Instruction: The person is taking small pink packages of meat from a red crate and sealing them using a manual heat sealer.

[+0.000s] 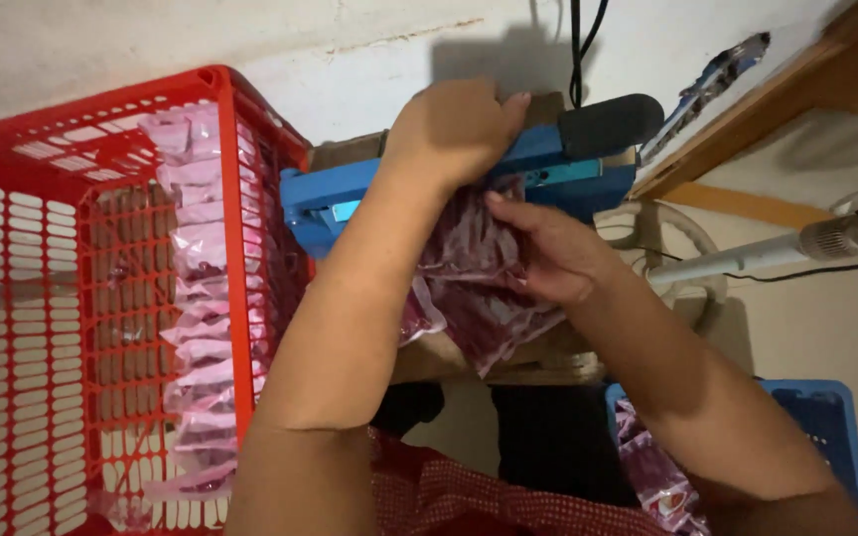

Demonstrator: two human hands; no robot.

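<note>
Blue plastic marks the sealer, a long bar machine lying left to right against the far wall, its black handle at the right end. A person's left hand rests palm-down on top of the bar, fingers curled over its far edge, closed on it in a pressing hold. Just near of it, the right hand pinches the right side of a clear bag of purplish-red contents, thumb on top, fingers hidden beneath. The bag lies under the bar's near edge, its mouth toward the sealer and its body hanging toward the person, so its long axis runs far to near, across the bar. Both forearms reach away from the body, the left crossing the middle of the scene, the right coming in from the lower right with the wrist bent inward. At left, a red crate holds a row of filled bags; at near right, a blue crate holds a few more.
</note>
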